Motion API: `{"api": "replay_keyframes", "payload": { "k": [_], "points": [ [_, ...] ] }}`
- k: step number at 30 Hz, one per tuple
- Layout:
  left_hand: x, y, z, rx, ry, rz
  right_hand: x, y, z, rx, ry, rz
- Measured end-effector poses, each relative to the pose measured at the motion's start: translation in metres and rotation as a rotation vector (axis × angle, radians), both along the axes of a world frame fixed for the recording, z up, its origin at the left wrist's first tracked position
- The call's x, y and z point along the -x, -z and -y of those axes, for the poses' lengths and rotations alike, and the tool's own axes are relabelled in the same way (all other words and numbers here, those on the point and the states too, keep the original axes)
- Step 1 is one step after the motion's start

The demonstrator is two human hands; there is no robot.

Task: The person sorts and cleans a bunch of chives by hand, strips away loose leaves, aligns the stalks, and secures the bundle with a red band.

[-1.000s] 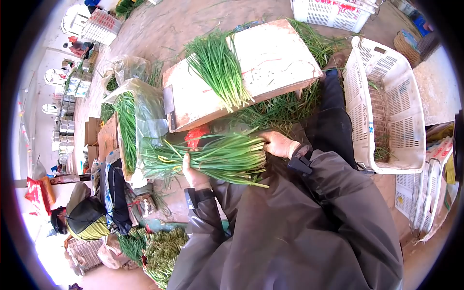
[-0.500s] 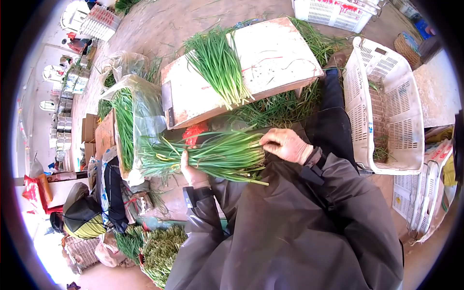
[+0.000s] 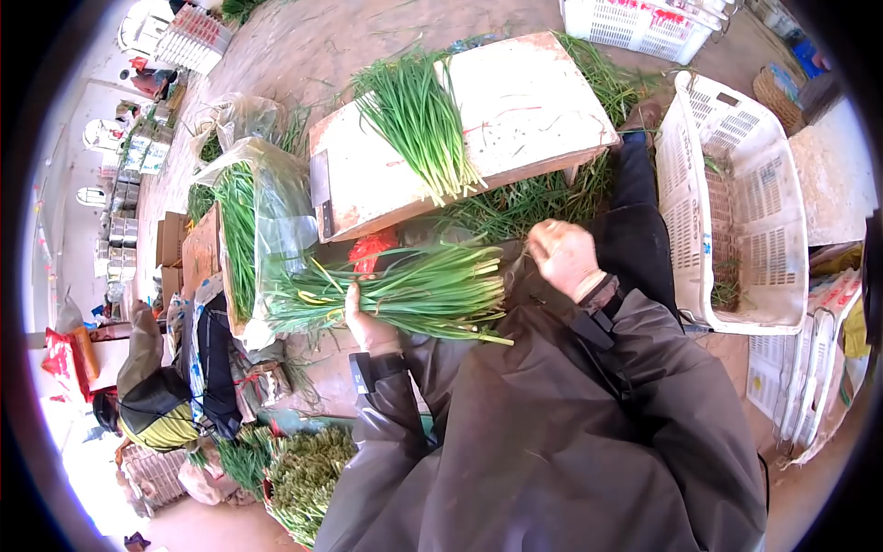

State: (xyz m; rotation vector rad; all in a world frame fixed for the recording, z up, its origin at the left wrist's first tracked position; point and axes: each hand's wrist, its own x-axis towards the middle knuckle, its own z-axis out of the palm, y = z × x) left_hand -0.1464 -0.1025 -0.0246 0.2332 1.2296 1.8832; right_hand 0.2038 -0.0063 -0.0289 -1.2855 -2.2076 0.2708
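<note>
A bundle of long green stalks point(image 3: 423, 293) lies across my lap, its pale ends toward the right. My left hand point(image 3: 370, 327) is wrapped round its middle, thumb on top. My right hand point(image 3: 563, 258) is raised just right of the pale ends, apart from the bundle, with its fingers curled; anything between them is too small to make out. A second green bunch point(image 3: 418, 129) rests on the white board point(image 3: 533, 101) in front of me. A red plastic piece point(image 3: 374, 247) shows between board and bundle.
On the right stands a white crate point(image 3: 685, 202) with a few green scraps inside. To the left, a clear plastic bag point(image 3: 280, 207) partly covers more stalks. Loose greens point(image 3: 515, 204) lie under the board. A co-worker point(image 3: 161, 405) bends at the lower left.
My right hand has moved right and slightly up, away from the bundle's pale ends. My left hand keeps its hold. The co-worker at the lower left has raised an arm.
</note>
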Motion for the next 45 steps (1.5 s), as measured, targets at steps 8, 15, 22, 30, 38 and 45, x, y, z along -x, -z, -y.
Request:
{"api": "replay_keyframes", "payload": {
  "k": [8,15,22,30,38,45],
  "points": [
    [0.003,0.004,0.000,-0.045,0.030,0.047,0.007,0.005,0.000,0.163,-0.133,-0.350],
    [-0.002,-0.007,-0.001,0.004,0.040,0.031,0.061,-0.017,-0.003,0.144,-0.430,-0.082],
    [0.009,0.004,0.001,-0.001,0.029,0.078,0.028,0.023,-0.011,0.127,0.006,0.199],
    [-0.006,-0.005,-0.004,0.075,-0.065,0.068,0.018,0.050,0.020,0.865,-0.403,-0.525],
    [-0.005,-0.002,-0.004,0.076,-0.085,0.025,0.030,0.002,0.029,0.634,-0.295,-0.389],
    [-0.002,0.005,-0.006,0.070,-0.122,0.037,-0.007,0.035,-0.005,0.435,0.325,-0.439]
  ]
}}
